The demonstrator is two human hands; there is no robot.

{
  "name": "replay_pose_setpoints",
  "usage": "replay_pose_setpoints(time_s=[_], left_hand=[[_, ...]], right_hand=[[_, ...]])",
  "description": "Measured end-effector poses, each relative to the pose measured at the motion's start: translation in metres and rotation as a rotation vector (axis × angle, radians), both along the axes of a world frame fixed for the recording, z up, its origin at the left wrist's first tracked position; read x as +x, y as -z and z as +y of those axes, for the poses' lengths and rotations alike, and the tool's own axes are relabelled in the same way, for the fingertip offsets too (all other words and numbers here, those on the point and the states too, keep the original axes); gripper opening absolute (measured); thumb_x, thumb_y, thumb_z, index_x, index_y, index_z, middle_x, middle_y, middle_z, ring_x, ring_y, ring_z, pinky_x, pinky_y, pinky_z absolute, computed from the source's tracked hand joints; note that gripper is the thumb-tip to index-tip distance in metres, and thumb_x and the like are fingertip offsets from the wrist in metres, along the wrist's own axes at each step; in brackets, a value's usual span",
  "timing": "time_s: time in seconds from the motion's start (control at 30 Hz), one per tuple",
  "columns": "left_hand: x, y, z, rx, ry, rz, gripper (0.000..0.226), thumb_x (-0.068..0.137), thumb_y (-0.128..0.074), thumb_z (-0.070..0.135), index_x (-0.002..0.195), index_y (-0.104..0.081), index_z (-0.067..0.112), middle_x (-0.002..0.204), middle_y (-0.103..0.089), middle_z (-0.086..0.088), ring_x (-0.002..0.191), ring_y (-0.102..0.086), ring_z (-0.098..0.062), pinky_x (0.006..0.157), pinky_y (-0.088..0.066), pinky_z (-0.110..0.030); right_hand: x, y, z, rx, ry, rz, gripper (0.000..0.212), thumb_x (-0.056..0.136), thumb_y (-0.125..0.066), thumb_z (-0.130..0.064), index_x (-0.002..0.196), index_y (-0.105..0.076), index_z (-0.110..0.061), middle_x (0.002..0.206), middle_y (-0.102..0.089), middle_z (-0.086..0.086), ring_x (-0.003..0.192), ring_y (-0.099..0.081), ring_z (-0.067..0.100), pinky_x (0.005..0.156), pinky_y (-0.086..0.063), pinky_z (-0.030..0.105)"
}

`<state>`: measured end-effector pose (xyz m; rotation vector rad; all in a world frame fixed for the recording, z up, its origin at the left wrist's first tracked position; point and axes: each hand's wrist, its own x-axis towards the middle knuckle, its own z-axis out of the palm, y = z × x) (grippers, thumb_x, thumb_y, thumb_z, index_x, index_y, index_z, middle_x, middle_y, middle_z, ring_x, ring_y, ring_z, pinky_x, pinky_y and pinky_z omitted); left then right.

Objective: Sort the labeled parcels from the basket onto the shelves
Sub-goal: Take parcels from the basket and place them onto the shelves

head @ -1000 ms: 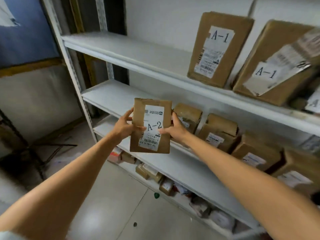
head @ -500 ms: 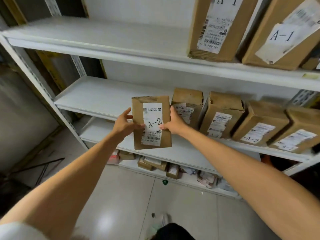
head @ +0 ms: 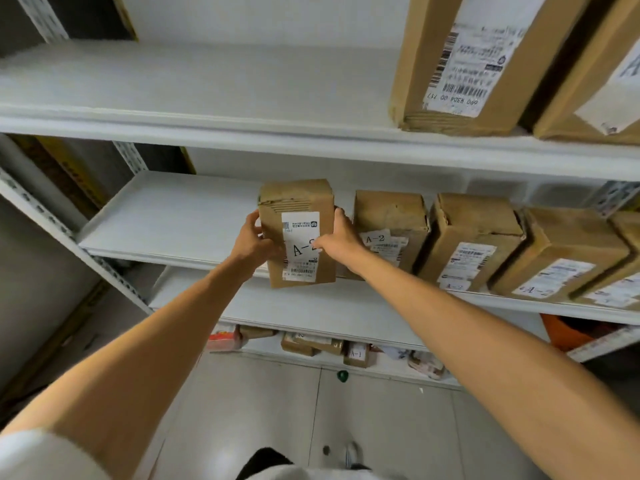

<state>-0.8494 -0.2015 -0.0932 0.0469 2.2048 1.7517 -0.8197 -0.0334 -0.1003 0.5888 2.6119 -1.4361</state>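
Note:
A brown cardboard parcel (head: 298, 233) with a white label marked A-2 stands upright at the front edge of the middle shelf (head: 166, 220). My left hand (head: 251, 242) grips its left side. My right hand (head: 337, 235) grips its right side, thumb across the label. Just to its right stands a row of several other A-2 parcels (head: 388, 230), the nearest one close behind my right hand. The basket is out of sight.
The upper shelf (head: 207, 98) carries large boxes (head: 464, 60) at the right. The left parts of the upper and middle shelves are bare. Small parcels (head: 311, 344) lie on the bottom shelf near the tiled floor. A perforated metal upright (head: 52, 226) frames the left side.
Both hands have carried the A-2 parcel forward and up, from in front of the rack onto the middle shelf's edge beside the row. The camera has come closer to the shelves.

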Motion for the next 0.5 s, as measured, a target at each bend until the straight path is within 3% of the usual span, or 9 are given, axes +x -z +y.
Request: replay_pose_setpoints(time_s=[0.1, 0.2, 0.27, 0.33, 0.5], left_hand=[[-0.014, 0.007, 0.004, -0.014, 0.008, -0.033, 0.073, 0.069, -0.065, -0.015, 0.131, -0.031, 0.006, 0.110, -0.053, -0.013, 0.106, -0.059, -0.037, 0.086, -0.053, -0.056], [-0.024, 0.014, 0.006, -0.033, 0.013, 0.004, 0.054, 0.078, -0.056, -0.017, 0.124, -0.036, 0.003, 0.114, -0.051, -0.018, 0.104, -0.057, -0.035, 0.084, -0.054, -0.053], [-0.029, 0.018, 0.005, -0.051, 0.022, 0.024, 0.042, 0.081, -0.054, -0.015, 0.115, -0.040, 0.007, 0.111, -0.054, -0.017, 0.104, -0.059, -0.037, 0.080, -0.055, -0.049], [-0.035, 0.022, 0.003, -0.049, 0.059, 0.029, 0.044, 0.082, -0.055, -0.014, 0.117, -0.041, 0.007, 0.109, -0.055, -0.015, 0.105, -0.060, -0.037, 0.080, -0.055, -0.049], [-0.047, 0.020, 0.002, -0.037, 0.142, -0.011, 0.057, 0.082, -0.055, -0.017, 0.131, -0.034, 0.004, 0.117, -0.051, -0.012, 0.107, -0.054, -0.031, 0.089, -0.052, -0.049]], right_hand=[[-0.003, 0.000, -0.002, -0.007, 0.020, -0.058, 0.085, 0.077, -0.066, -0.006, 0.147, -0.019, -0.013, 0.125, -0.055, 0.010, 0.111, -0.055, 0.028, 0.092, -0.051, 0.043], [-0.006, 0.003, -0.003, -0.051, 0.049, -0.091, 0.101, 0.081, -0.061, 0.000, 0.152, 0.010, -0.011, 0.150, -0.032, 0.013, 0.132, -0.038, 0.032, 0.103, -0.041, 0.037], [-0.004, 0.007, -0.005, -0.088, 0.071, -0.097, 0.104, 0.082, -0.060, 0.003, 0.150, 0.017, -0.010, 0.159, -0.015, 0.012, 0.142, -0.023, 0.031, 0.111, -0.031, 0.038], [-0.004, 0.007, -0.008, -0.079, 0.072, -0.100, 0.102, 0.083, -0.059, 0.003, 0.151, 0.015, -0.011, 0.159, -0.013, 0.011, 0.143, -0.020, 0.030, 0.111, -0.029, 0.036], [-0.012, 0.008, -0.013, -0.038, 0.148, -0.104, 0.088, 0.078, -0.063, 0.000, 0.149, -0.013, -0.013, 0.137, -0.041, 0.010, 0.124, -0.042, 0.026, 0.092, -0.041, 0.031]])
